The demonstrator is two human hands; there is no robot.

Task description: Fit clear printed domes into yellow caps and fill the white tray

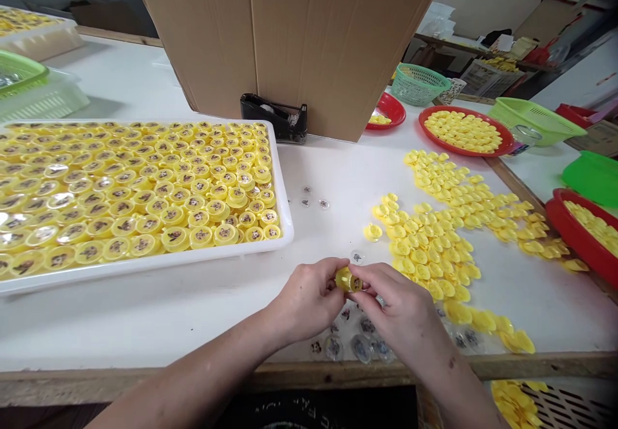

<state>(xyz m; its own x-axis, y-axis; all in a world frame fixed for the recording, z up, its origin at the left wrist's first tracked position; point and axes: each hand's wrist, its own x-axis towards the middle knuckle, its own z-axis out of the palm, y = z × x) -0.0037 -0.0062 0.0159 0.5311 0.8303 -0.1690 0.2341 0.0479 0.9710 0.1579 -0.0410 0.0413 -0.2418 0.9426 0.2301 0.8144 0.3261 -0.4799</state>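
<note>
In front of me, above the near part of the table, my left hand [313,297] pinches a small round yellow plastic piece [345,280] from the left. My right hand [398,300] grips its right side, where a dark printed picture shows. Whether the picture is on a separate clear disc I cannot tell. Below and around my hands lie several clear discs [361,348] with printed pictures, partly hidden by my right hand. Many plain yellow pieces [429,255] spread over the table to the right. On the left, a white tray [284,223] is packed with yellow pieces bearing pictures.
A tall cardboard box [294,49] stands behind a black tape dispenser [274,118]. Red plates [506,139] with yellow pieces, a teal basket [419,84] and a light green basket [533,120] stand at the right. The wooden table edge [145,384] runs close to me.
</note>
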